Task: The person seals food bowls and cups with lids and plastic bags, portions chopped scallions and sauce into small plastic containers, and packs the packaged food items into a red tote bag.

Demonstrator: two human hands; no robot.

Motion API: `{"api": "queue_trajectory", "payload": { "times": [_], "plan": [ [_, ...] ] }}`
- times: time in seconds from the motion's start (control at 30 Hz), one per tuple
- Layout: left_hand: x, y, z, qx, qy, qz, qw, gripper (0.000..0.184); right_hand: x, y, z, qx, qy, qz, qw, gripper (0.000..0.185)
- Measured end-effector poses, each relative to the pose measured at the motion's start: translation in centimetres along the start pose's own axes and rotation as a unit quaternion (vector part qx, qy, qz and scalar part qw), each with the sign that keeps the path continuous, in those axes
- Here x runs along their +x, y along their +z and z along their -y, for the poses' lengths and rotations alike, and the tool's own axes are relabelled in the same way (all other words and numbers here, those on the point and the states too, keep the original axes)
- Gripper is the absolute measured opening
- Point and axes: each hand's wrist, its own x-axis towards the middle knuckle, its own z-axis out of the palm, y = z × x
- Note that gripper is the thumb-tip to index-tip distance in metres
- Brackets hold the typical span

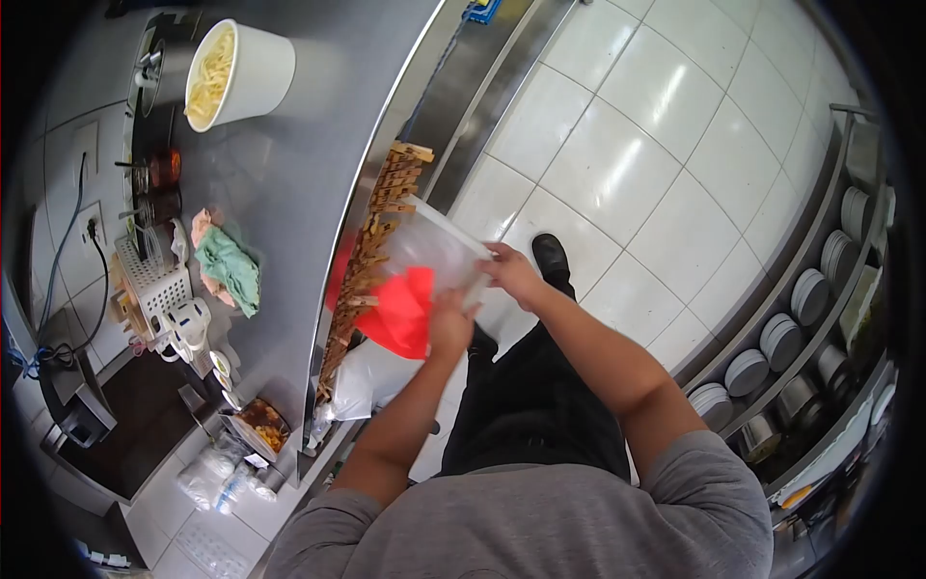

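Note:
A whitish, see-through plastic bag [424, 241] is stretched out below the counter edge, blurred by motion. My right hand [513, 275] pinches its near upper corner between thumb and fingers. Close beside it, my left hand [451, 326] has its fingers closed at the bag's lower edge; they are partly blurred. A bright red plastic sheet or bag [397, 314] hangs just left of my left hand. Many wooden clothespins [400, 179] line the counter's front edge behind both bags.
On the steel counter [318, 116] stand a white tub of noodle-like strips [265, 72] and crumpled green and pink cloths [227, 261]. A perforated white basket [149, 275] sits near the wall. Shelves with stacked round containers [810, 294] run along the right, beyond the tiled floor [637, 164].

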Motion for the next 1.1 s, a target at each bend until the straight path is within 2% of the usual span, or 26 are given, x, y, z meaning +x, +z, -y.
{"api": "queue_trajectory", "payload": {
  "times": [0.07, 0.1, 0.2, 0.33, 0.4, 0.43, 0.53, 0.57, 0.63, 0.67, 0.7, 0.77, 0.83, 0.9, 0.97, 1.03, 1.07, 1.1],
  "plan": [
    [-2.1, 0.7, -2.5, -0.054, 0.0, 0.0, 0.999, 0.043, -2.4, -1.0, -1.4, 0.072, 0.011, -0.029, 0.997, 0.051],
    [-2.5, 0.8, -3.3, -0.065, -0.004, 0.004, 0.998, 0.042, -3.2, -1.3, -1.7, 0.07, 0.011, -0.032, 0.997, 0.051],
    [-2.3, 0.0, -5.0, -0.074, -0.017, 0.056, 0.996, 0.037, -4.4, -1.8, -1.6, 0.06, -0.016, -0.099, 0.993, 0.026],
    [-1.5, -4.0, -7.1, -0.121, 0.012, 0.075, 0.99, 0.03, -3.3, -1.6, -2.5, 0.022, -0.049, -0.144, 0.988, 0.021],
    [-1.3, -5.7, -6.8, -0.154, 0.111, 0.042, 0.981, 0.027, -3.2, -1.1, -2.8, -0.003, -0.071, -0.174, 0.982, 0.019],
    [-1.2, -6.4, -6.6, -0.15, 0.112, 0.043, 0.981, 0.027, -3.3, -1.0, -3.0, 0.001, -0.072, -0.174, 0.982, 0.019],
    [-1.0, -7.7, -5.0, -0.039, 0.119, -0.044, 0.991, 0.031, -4.4, -0.8, -3.2, -0.02, -0.064, -0.176, 0.982, 0.019],
    [-1.1, -8.2, -4.3, -0.035, 0.117, -0.041, 0.992, 0.031, -5.0, -1.2, -3.4, -0.023, -0.066, -0.175, 0.982, 0.019],
    [-1.1, -9.3, -2.8, 0.045, 0.104, -0.121, 0.986, 0.035, -5.6, -2.4, -4.5, -0.024, -0.067, -0.175, 0.982, 0.018],
    [-1.3, -9.1, -0.9, 0.047, 0.065, -0.059, 0.995, 0.04, -5.8, -3.4, -5.3, 0.002, -0.068, -0.178, 0.982, 0.018],
    [-1.5, -8.9, 0.6, 0.045, 0.063, -0.057, 0.995, 0.04, -6.3, -4.2, -5.7, 0.028, -0.068, -0.18, 0.981, 0.018],
    [-1.4, -8.2, 3.2, 0.037, -0.01, 0.043, 0.998, 0.041, -7.3, -5.7, -5.8, -0.004, -0.055, -0.177, 0.983, 0.016],
    [-0.8, -7.9, 4.3, 0.005, -0.002, 0.052, 0.999, 0.044, -8.2, -6.4, -5.8, 0.029, -0.044, -0.171, 0.984, 0.014],
    [0.3, -7.9, 4.6, 0.011, 0.021, 0.01, 1.0, 0.046, -8.3, -6.7, -6.0, 0.018, -0.035, -0.166, 0.985, 0.012],
    [2.1, -7.9, 5.5, 0.057, 0.026, 0.007, 0.998, 0.049, -8.6, -6.6, -6.2, 0.053, -0.031, -0.169, 0.984, 0.012],
    [4.1, -7.9, 7.7, 0.071, -0.078, -0.02, 0.994, 0.048, -8.8, -6.4, -6.1, 0.055, -0.029, -0.164, 0.985, 0.012],
    [5.2, -10.4, 6.0, 0.005, -0.19, 0.089, 0.978, 0.054, -8.9, -6.4, -5.9, 0.059, -0.029, -0.162, 0.985, 0.011],
    [5.7, -10.0, 6.1, 0.004, -0.19, 0.089, 0.978, 0.054, -8.9, -6.3, -5.7, 0.058, -0.029, -0.162, 0.985, 0.011]
  ]
}}
